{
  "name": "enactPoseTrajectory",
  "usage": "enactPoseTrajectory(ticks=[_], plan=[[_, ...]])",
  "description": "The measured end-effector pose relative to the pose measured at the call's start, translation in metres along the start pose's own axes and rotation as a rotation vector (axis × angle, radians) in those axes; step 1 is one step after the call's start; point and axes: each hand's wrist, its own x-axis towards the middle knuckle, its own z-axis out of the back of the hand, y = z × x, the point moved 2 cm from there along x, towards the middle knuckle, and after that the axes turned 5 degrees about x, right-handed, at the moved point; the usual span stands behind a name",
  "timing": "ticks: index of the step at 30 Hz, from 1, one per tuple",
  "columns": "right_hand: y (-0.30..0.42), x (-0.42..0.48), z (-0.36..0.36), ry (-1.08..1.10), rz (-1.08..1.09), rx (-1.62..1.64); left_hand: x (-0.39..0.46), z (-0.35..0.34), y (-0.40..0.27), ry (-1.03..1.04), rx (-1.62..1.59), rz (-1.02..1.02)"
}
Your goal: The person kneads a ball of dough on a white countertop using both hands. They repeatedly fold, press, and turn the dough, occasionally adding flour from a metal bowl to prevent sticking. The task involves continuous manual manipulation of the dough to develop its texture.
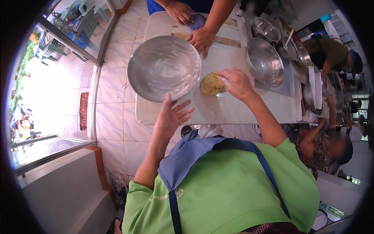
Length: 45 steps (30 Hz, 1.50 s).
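Note:
A lump of yellow dough rests on the white tabletop. The fingers of my right hand are at its right edge; whether they grip it or only touch it is hard to tell. My left hand is raised with its fingers spread, holding nothing, just below the near rim of a wide metal bowl. White flour coats the inside of that bowl, which stands to the left of the dough.
Across the table, another person's hands are at a purple dough lump. A metal bowl and a metal pan stand at the right. Farther right, other people work near a metal tray. A glass door is at the left.

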Motion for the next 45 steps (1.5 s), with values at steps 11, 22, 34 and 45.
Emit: enactPoseTrajectory(ticks=[11, 22, 34, 45], plan=[[0.066, 0.101, 0.002, -0.251, 0.58, 0.085, -0.005, -0.011, -0.023, -0.31, 0.373, -0.226], [0.024, 0.083, -0.028, -0.135, 0.502, -0.071, 0.004, -0.048, -0.014, -0.245, 0.549, -0.477], [0.015, 0.08, -0.006, -0.668, 0.531, -0.255, 0.026, -0.094, -0.023, -0.292, 0.774, -0.73], [-0.001, 0.079, -0.024, -0.824, 0.662, -0.189, 0.035, -0.09, -0.018, -0.337, 0.965, -0.839]])
